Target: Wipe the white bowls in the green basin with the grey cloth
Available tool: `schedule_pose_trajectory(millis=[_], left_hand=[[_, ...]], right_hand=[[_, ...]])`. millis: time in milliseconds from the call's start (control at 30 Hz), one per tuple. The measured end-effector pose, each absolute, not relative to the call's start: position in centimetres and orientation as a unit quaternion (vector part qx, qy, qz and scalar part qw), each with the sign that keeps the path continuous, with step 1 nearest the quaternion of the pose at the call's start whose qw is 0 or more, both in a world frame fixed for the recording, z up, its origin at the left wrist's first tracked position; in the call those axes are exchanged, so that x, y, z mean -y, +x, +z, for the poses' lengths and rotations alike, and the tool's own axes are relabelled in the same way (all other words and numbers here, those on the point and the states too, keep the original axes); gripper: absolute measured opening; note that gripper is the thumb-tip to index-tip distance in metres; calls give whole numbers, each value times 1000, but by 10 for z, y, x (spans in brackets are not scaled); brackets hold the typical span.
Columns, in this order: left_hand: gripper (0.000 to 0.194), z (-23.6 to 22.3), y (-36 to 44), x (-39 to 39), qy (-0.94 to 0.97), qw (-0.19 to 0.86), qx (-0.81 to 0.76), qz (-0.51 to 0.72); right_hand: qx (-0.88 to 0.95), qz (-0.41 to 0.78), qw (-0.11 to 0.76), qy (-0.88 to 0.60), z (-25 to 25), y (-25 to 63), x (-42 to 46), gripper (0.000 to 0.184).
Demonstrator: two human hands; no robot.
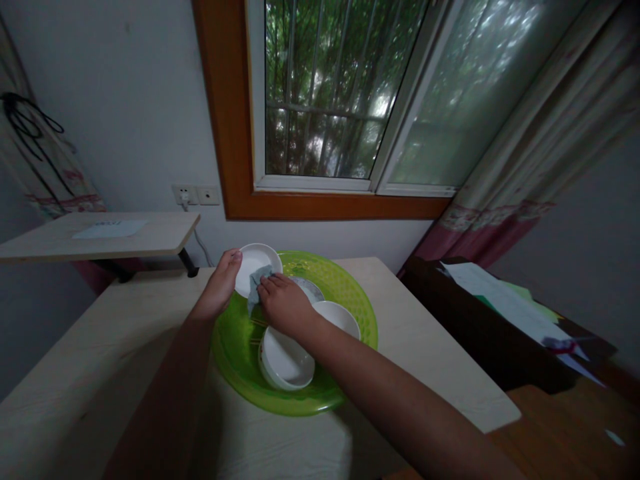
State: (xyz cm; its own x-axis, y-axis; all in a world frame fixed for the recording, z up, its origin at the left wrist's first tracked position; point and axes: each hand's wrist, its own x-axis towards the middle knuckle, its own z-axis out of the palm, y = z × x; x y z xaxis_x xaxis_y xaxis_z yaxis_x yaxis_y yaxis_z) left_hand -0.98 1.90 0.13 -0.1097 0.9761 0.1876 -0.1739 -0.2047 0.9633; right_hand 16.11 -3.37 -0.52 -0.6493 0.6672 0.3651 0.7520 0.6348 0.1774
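Note:
My left hand [221, 282] grips a small white plate [257, 261] by its left edge and holds it tilted over a green plastic basin [350, 293]. My right hand [283, 303] is closed on a grey-blue cloth [261, 282] pressed against the plate's face. Inside the basin lie two white bowls [286, 360] [341, 316] and a patterned dish [311, 289], partly hidden by my right hand and forearm.
The basin stands on a pale wooden table [100, 347]. A small side shelf [100, 235] with a paper sits at the left. A dark desk [500, 333] with papers is at the right. A window and curtain are behind.

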Motion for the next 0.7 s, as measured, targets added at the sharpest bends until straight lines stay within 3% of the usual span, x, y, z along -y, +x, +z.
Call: schedule_pose_trajectory(millis=[333,567,700], left_hand=[[47,-3,-12,-20,491,476,-425,593],[50,0,-12,-19,462,510,-393,610],[46,-1,-12,-20,466,517,-380,609]], right_hand=[[926,-34,202,-317,-6,164,36,64],[905,-100,154,-383,3,165,31,33],[886,-147,141,-416,8,166,32,24]])
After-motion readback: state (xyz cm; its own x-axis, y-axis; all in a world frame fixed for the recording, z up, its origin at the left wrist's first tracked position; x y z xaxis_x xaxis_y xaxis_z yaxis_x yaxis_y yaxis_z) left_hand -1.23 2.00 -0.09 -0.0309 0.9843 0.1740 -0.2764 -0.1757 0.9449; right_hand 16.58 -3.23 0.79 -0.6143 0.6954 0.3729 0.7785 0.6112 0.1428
